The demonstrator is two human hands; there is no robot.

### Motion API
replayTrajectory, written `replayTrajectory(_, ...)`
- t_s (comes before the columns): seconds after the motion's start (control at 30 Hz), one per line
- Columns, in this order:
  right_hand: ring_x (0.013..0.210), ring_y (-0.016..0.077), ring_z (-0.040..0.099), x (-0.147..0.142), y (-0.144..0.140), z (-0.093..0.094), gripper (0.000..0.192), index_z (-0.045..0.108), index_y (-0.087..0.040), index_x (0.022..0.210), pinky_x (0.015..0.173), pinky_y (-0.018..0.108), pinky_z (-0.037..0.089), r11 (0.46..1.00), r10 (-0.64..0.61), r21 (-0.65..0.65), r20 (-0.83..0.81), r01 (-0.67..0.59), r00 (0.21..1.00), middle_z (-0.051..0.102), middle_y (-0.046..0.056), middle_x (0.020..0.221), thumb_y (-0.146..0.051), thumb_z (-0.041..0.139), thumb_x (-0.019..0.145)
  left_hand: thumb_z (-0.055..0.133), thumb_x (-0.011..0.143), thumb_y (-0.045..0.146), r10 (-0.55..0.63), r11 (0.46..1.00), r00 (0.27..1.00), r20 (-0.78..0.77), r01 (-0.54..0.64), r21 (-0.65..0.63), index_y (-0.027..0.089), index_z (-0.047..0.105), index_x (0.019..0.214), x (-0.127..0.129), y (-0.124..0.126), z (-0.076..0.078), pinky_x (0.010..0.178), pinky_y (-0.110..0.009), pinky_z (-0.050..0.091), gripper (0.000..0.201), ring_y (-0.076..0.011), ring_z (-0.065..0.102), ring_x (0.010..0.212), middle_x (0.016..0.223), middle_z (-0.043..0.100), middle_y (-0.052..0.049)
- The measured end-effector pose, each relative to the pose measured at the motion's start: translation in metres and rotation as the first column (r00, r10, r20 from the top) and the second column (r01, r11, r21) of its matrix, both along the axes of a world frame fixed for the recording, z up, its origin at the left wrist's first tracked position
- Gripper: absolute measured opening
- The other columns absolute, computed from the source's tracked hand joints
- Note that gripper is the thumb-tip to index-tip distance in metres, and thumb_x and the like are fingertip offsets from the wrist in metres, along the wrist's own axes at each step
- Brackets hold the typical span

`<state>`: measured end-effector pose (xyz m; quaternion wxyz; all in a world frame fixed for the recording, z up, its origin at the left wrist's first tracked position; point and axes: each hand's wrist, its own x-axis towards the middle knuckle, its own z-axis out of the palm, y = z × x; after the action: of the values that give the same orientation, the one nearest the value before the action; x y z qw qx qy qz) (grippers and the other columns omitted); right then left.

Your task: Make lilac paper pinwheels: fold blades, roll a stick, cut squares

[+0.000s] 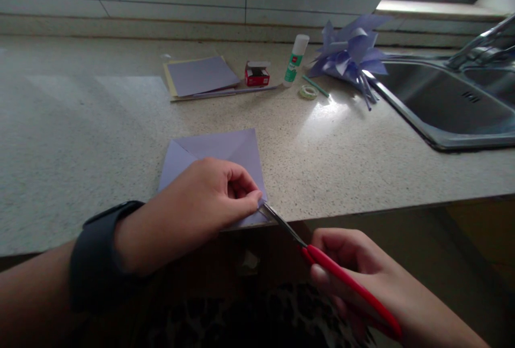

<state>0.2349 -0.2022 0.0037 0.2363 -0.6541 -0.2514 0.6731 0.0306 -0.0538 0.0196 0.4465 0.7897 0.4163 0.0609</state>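
Observation:
A square of purple paper (241, 157) with diagonal crease lines lies at the counter's front edge. My left hand (213, 190) rests over it, pinching its near right corner between thumb and fingers. In my right hand (354, 267) is a pair of scissors (341, 278) with red handles. Their metal blades point up and left and meet the paper at that corner, close to my left fingertips. Whether the blades are parted there is hard to see. The near left part of the sheet is hidden under my left hand.
At the back of the speckled counter (100, 123) lie a stack of purple paper (205, 75), a small red box (257, 74), a glue stick (295, 61), a tape roll (308, 92) and a green stick (316, 86). Purple paper pinwheels (352, 50) lie beside the steel sink (436, 139).

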Motion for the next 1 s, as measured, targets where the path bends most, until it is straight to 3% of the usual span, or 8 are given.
replayTrajectory(0.57,0.046,0.0044,0.041,0.003,0.005,0.001,0.045,0.053,-0.018,0.074,0.039,0.013,0.031,0.998,0.060,-0.001,-0.014,-0.060,0.998,0.046,-0.008,0.058,-0.052,0.083,0.071,0.065,0.085,0.045,0.005,0.999,1.000,-0.027,-0.004,0.040,0.025,0.077,0.080,0.000,0.000,0.000,0.050,-0.021,0.039,0.024,-0.0108,0.056,0.053,0.061,0.068,0.004)
replayTrajectory(1.0,0.049,0.0049,0.042,0.006,0.004,-0.005,0.043,0.054,-0.018,0.076,0.041,0.013,0.033,0.996,0.078,0.036,-0.032,-0.077,0.996,0.048,-0.007,0.063,-0.051,0.082,0.073,0.066,0.084,0.045,0.006,0.999,0.999,-0.038,-0.004,0.034,0.025,0.078,0.080,0.000,0.000,0.000,0.050,-0.020,0.039,0.024,-0.0104,0.057,0.053,0.061,0.069,0.004)
